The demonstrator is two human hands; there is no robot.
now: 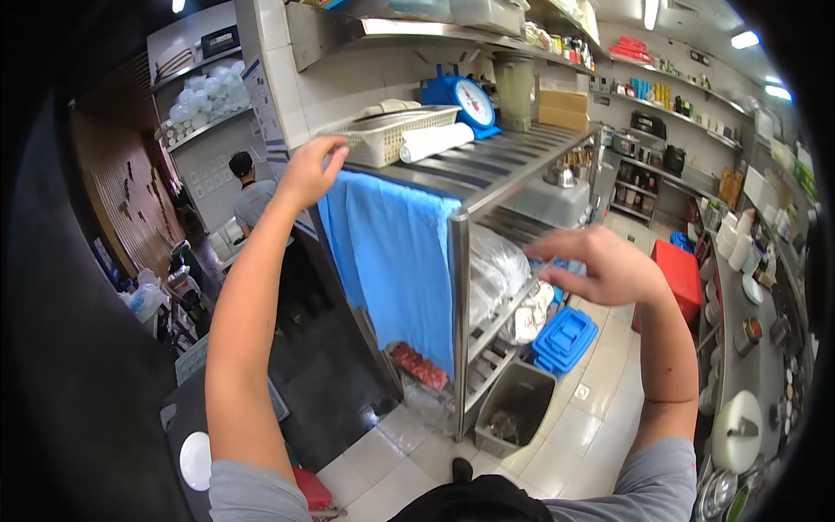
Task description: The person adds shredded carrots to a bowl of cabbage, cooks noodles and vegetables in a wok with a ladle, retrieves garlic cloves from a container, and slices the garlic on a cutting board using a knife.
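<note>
A blue cloth (391, 252) hangs over the end rail of a metal shelving unit (522, 165). My left hand (315, 170) is at the cloth's upper left corner, beside the shelf edge. Its fingers are loosely curved and apart, with nothing visible between them; whether it touches the cloth I cannot tell. My right hand (602, 265) is raised to the right of the unit's front post, thumb and fingers apart, holding nothing. On the slatted top stand a cream plastic basket (374, 148), a white roll (437, 141) and a blue dial scale (470, 103).
Below my right hand are a grey bin (517, 409) and a blue lidded container (565, 339) on the tiled floor. A red box (677, 277) stands by the long counter (739, 365) at right. Another person (254, 196) stands beyond the wall at left.
</note>
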